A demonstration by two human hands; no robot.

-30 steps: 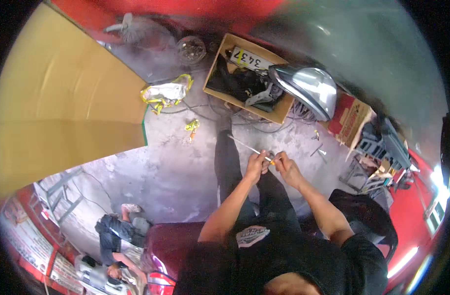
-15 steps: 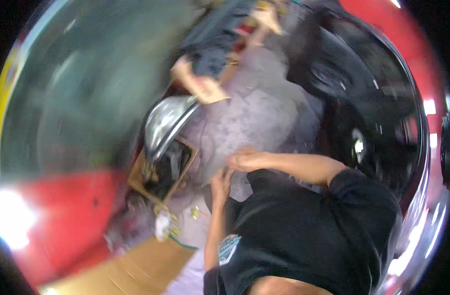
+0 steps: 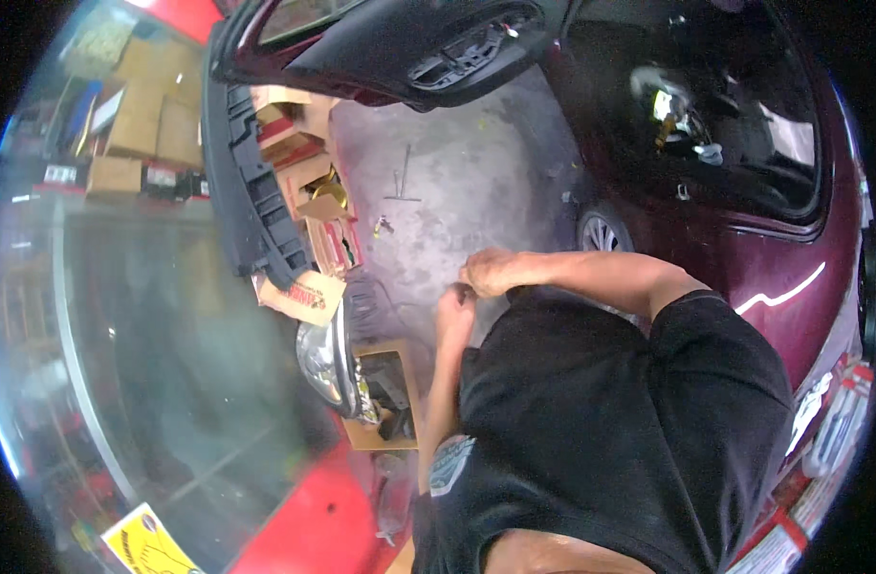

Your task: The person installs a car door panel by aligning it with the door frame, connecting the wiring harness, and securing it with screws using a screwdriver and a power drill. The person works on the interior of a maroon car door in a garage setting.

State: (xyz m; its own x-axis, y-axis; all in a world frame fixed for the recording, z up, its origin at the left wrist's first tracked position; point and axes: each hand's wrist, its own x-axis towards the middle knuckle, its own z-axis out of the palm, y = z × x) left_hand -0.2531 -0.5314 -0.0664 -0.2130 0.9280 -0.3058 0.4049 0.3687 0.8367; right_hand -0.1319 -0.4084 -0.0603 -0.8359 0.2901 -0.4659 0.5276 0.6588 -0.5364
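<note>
My hands are together in front of my body, above the grey floor. My right hand (image 3: 493, 273) has its fingers curled inward in a pinch. Close below it, my left hand (image 3: 453, 314) is closed too, its fingertips nearly touching the right hand's. Something small and dark seems to sit between the fingers, too small and blurred to name. Left of the hands, a car headlight (image 3: 325, 362) with a clear lens leans at an open cardboard box (image 3: 411, 383). On the floor ahead lies a T-shaped metal tool (image 3: 403, 182), with a small yellow and dark object (image 3: 383, 228) nearer to me.
A dark red car (image 3: 782, 251) stands on the right, its wheel (image 3: 602, 231) low beside my right arm. An open car door (image 3: 409, 57) reaches across the far side. Along the left stand a long black plastic trim piece (image 3: 251, 177), cardboard boxes (image 3: 333, 244) and a glass display case (image 3: 185, 354).
My view has swung round, bringing the open car door, wheel and T-shaped tool into sight. The hands stay close together and appear slightly farther right and up in the picture.
</note>
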